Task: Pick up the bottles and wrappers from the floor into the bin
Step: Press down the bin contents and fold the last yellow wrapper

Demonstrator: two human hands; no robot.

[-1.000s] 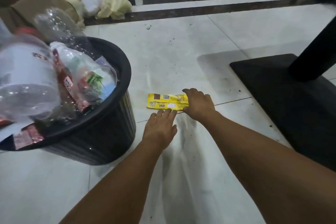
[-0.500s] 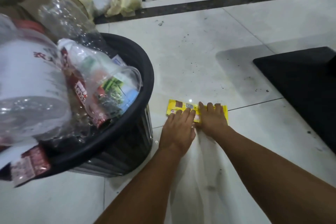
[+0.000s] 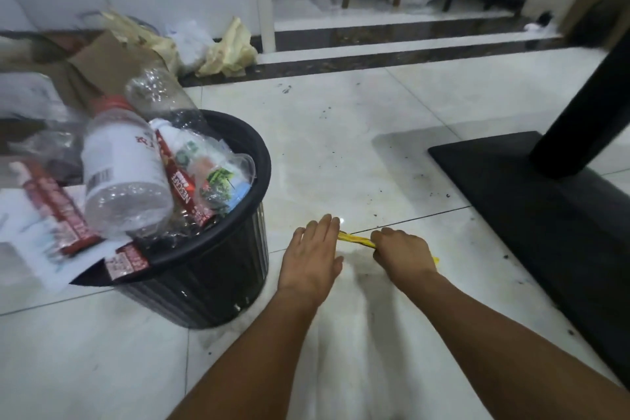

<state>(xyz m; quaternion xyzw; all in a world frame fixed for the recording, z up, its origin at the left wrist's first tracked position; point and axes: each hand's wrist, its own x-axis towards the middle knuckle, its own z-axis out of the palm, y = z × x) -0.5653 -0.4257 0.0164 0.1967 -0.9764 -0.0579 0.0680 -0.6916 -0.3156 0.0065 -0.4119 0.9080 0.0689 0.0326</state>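
**binwatcher:** where are you at with the cleanup?

**me:** Running this off the head cam from my desk, so take it as my read. Big picture: pale tile floor point(image 3: 341, 147), a black table base point(image 3: 545, 215) on the right, and the black bin point(image 3: 211, 283) on the left, heaped over the rim. A big clear bottle point(image 3: 122, 174) lies on top of the pile. Right of the bin, both hands are down low. The left hand point(image 3: 312, 256) is flat with its fingers straight, gripping nothing, and its fingertips are right at one end of the wrapper point(image 3: 354, 239). The right hand point(image 3: 404, 254) has its fingers curled round the middle of that yellow wrapper, which sits edge-on low over the tile, near the bin. I can't tell if it's fully clear of the floor.

**binwatcher:** so that's the grab step?

**me:** I'd say so — wrapper gripped, not binned yet. Next move calls for lifting it and swinging left over the rim, then letting go somewhere it'll lodge. That heap is so full a light wrapper could slide straight off — I'd tuck it between the bottles.
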